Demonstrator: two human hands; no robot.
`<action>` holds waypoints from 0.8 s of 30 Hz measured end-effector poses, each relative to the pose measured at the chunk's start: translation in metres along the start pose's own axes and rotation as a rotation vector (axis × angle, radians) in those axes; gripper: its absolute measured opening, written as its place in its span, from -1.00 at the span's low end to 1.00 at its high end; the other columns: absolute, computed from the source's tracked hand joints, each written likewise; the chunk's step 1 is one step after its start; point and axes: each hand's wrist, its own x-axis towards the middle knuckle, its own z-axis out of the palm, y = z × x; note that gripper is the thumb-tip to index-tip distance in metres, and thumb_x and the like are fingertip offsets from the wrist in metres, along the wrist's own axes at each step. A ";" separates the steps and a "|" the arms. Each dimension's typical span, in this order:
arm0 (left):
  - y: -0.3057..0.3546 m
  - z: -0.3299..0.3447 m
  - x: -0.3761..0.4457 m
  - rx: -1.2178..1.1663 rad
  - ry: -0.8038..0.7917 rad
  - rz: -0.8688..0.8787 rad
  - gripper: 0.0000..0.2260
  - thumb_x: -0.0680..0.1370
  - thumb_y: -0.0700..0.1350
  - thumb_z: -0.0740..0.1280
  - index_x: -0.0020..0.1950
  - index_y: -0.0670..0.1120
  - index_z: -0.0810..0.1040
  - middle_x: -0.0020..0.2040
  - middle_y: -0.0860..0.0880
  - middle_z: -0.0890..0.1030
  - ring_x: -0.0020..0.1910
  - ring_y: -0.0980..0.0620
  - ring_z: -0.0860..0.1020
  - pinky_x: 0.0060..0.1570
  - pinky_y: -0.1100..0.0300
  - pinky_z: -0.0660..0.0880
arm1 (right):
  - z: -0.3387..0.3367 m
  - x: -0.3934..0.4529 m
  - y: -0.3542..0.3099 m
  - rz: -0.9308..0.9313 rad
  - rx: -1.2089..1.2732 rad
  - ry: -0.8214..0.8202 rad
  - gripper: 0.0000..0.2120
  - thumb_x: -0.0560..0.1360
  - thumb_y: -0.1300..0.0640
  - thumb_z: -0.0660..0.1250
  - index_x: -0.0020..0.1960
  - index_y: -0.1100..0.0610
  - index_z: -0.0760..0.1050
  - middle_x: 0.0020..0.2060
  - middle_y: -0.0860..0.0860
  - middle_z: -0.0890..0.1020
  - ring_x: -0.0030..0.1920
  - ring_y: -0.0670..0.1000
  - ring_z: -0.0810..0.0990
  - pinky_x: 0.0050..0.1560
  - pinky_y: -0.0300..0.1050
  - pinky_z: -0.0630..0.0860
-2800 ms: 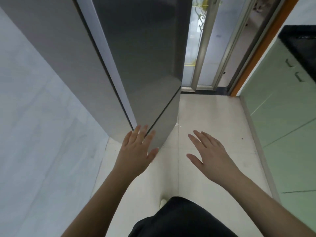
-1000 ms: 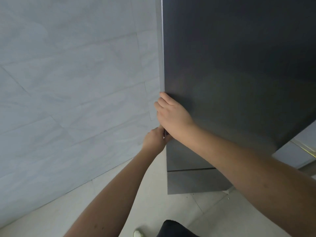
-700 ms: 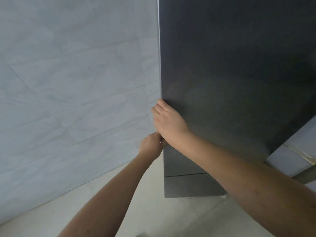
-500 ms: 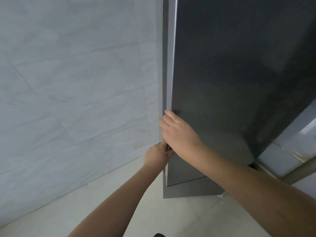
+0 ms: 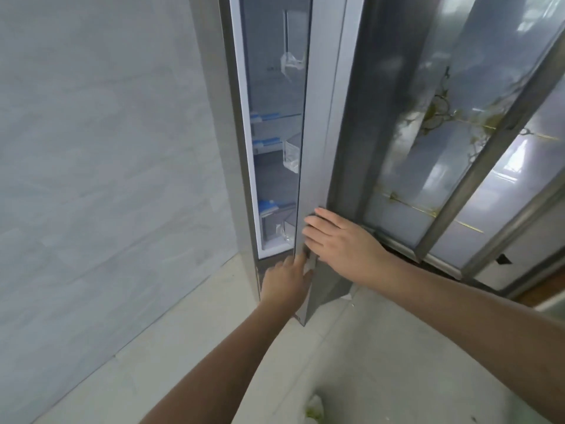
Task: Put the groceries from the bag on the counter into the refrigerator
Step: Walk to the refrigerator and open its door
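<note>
The grey refrigerator door stands swung partly open, showing a narrow strip of the lit interior with glass shelves and clear bins. My right hand grips the door's free edge near its lower end, fingers curled onto it. Just below, my left hand holds the same edge at the gap between the upper and lower doors. No groceries, bag or counter are in view.
A pale tiled wall runs close along the left of the refrigerator. A glass sliding door with a metal frame stands behind the open door on the right. Light floor tiles lie below.
The refrigerator door was shut a second ago and has swung open to the right, exposing the shelves. Both hands stayed on its edge and moved right with it.
</note>
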 end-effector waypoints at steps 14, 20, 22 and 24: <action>0.031 0.018 -0.061 -0.007 0.016 0.268 -0.51 0.59 0.00 0.21 0.51 0.04 0.22 0.50 0.01 0.29 0.51 -0.04 0.20 0.43 0.01 0.18 | -0.019 -0.100 -0.062 0.535 0.299 -0.082 -0.54 0.57 -0.05 0.16 0.34 0.20 0.44 0.31 0.15 0.50 0.39 0.16 0.37 0.48 0.13 0.13; 0.049 0.022 -0.040 0.097 -0.043 0.297 -0.47 0.61 0.10 0.18 0.55 0.04 0.14 0.59 -0.04 0.10 0.57 -0.06 0.01 0.50 0.01 -0.04 | 0.004 -0.127 -0.044 0.572 0.267 -0.141 -0.43 0.57 -0.07 0.16 0.44 0.28 0.30 0.41 0.20 0.39 0.46 0.17 0.27 0.52 0.04 -0.04; 0.059 0.022 -0.025 0.127 -0.066 0.337 -0.44 0.60 0.11 0.19 0.57 0.07 0.10 0.60 -0.04 0.06 0.58 -0.06 -0.02 0.50 0.00 -0.07 | 0.010 -0.143 -0.040 0.593 0.245 -0.180 -0.41 0.59 -0.07 0.15 0.47 0.29 0.24 0.44 0.21 0.34 0.49 0.17 0.22 0.52 0.03 -0.12; 0.074 0.023 -0.006 0.150 -0.072 0.370 -0.40 0.59 0.10 0.21 0.58 0.08 0.05 0.61 -0.04 0.03 0.58 -0.07 -0.03 0.51 -0.02 -0.07 | 0.018 -0.160 -0.036 0.616 0.227 -0.179 -0.41 0.59 -0.08 0.13 0.48 0.28 0.23 0.45 0.21 0.33 0.49 0.17 0.22 0.52 0.03 -0.15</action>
